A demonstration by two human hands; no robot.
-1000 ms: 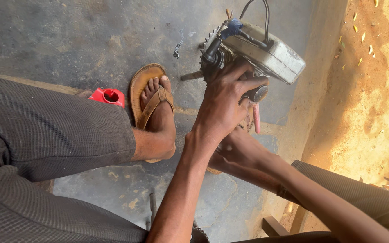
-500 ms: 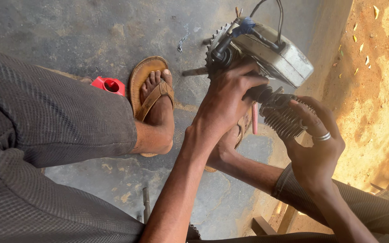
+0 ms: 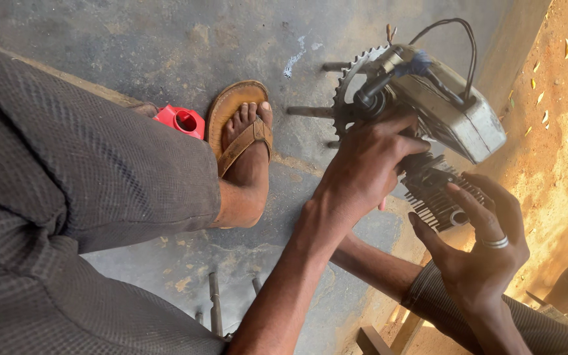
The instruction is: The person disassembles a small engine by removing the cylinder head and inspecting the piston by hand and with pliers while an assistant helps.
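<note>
Brought in from out of view a second ago and now laid against the finned cylinder block (image 3: pixel 432 190): right hand (image 3: pixel 481 246), ringed, fingers loosely spread, fingertips touching the fins, not closed around them. Clamped as before on the small engine (image 3: pixel 458 118): left hand (image 3: pixel 369 164), fingers curled tight on the casing just below the toothed sprocket (image 3: pixel 346 98). Held up off the concrete floor (image 3: pixel 133 39), tilted, black cable (image 3: pixel 455 26) looping over its top. Just to the left, a sandalled foot (image 3: pixel 241 141) beside a red plastic container (image 3: pixel 180 121). Lower down, metal rods (image 3: pixel 213 302) on the floor.
</note>
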